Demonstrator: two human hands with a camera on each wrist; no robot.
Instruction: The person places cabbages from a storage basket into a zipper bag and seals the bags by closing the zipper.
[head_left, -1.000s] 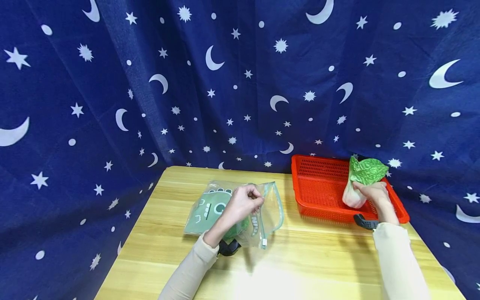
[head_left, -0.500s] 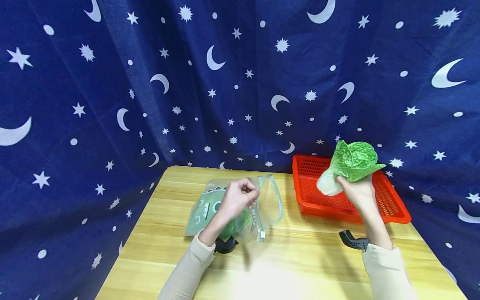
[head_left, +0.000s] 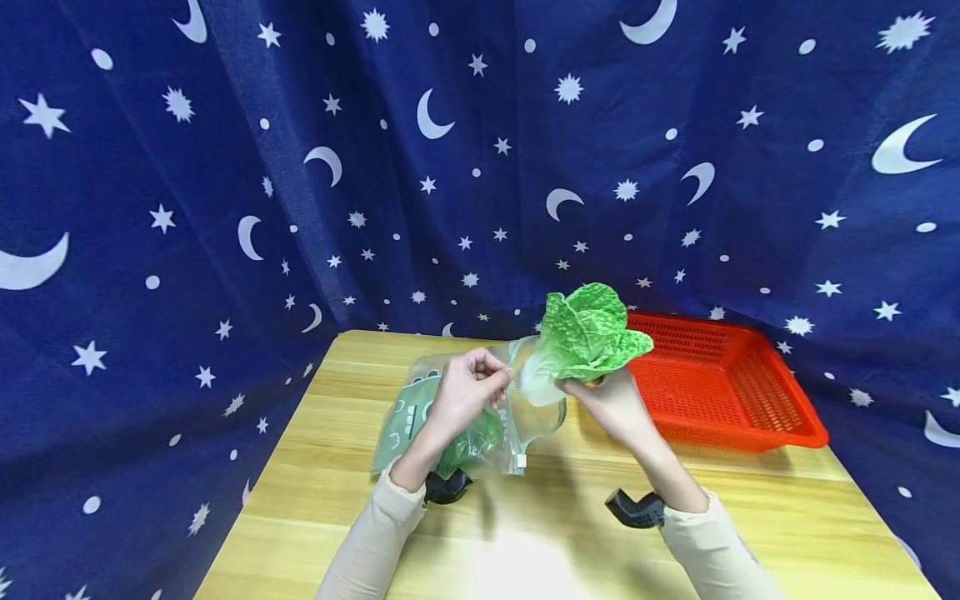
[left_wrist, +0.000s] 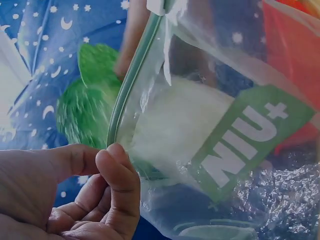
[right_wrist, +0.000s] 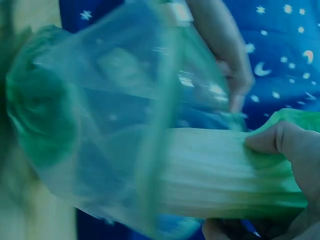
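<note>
My left hand (head_left: 467, 390) pinches the edge of a clear zip bag (head_left: 405, 432) at its mouth, thumb against index finger in the left wrist view. The bag has a green cartoon print, a "NIU+" label (left_wrist: 250, 142) and a white slider (head_left: 521, 460). A round leafy green vegetable (head_left: 474, 442) lies inside it. My right hand (head_left: 613, 407) grips a napa cabbage (head_left: 588, 332) by its middle, white stem end pointing left at the bag's mouth. In the right wrist view the cabbage's pale stem (right_wrist: 210, 172) overlaps the bag's mouth.
A red plastic basket (head_left: 712, 437) stands on the right of the wooden table (head_left: 315, 500), behind my right hand. A dark blue curtain (head_left: 480, 167) with moons and stars hangs along the back and sides. Black wrist mounts (head_left: 636, 508) sit below both hands.
My right hand has lifted the napa cabbage out of the red basket and carried it left to the bag's mouth. The left hand has kept its pinch, shifting slightly left.
</note>
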